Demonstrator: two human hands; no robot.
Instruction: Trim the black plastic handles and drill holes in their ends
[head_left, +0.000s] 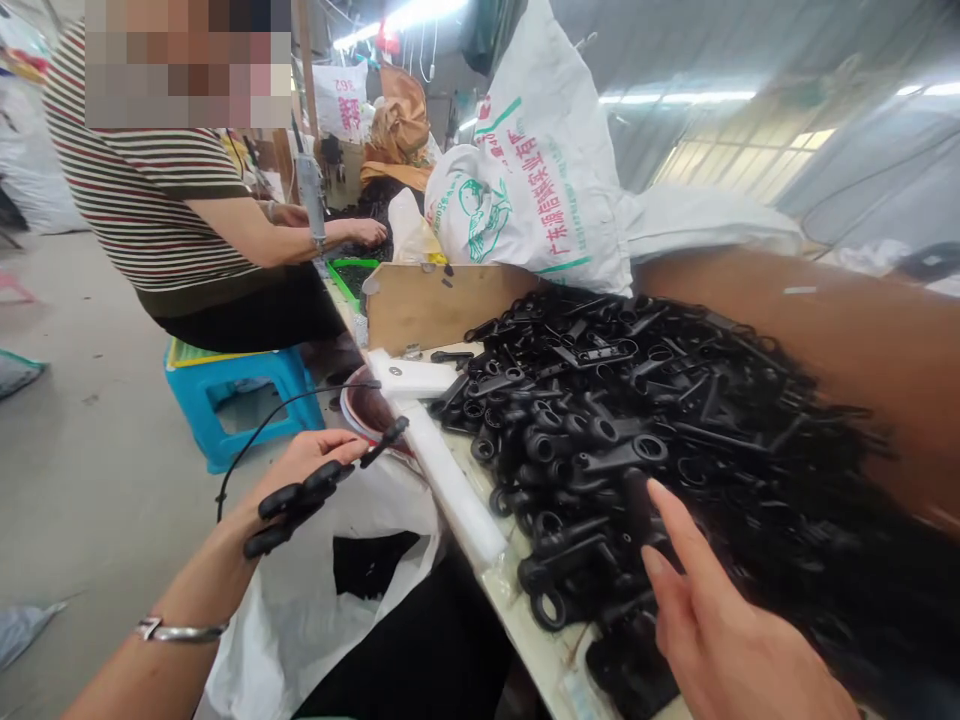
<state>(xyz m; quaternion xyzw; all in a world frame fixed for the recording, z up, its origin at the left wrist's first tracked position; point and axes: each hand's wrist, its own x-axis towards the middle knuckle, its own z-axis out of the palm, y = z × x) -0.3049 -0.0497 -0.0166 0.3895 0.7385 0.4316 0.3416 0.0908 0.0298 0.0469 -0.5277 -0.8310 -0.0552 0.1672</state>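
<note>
My left hand (289,462), to the left of the table edge, is closed around several black plastic arm-shaped parts (304,497). One of them sticks out past its fingertips. Below it, an open white sack (262,620) has dark contents that I cannot make out. Over the near side of the table, my right hand (724,610) has its thumb and index finger at a black plastic part (639,505), which it appears to pinch. Beneath and beyond lies a large heap of similar black parts (540,450), many with ring-shaped ends.
White foam strips (457,490) line the table edge, beside a bucket (360,395) below. A cardboard panel (442,305) and a printed white sack (555,150) stand behind the heap. At the left, a co-worker (150,170) sits on a blue stool (232,400).
</note>
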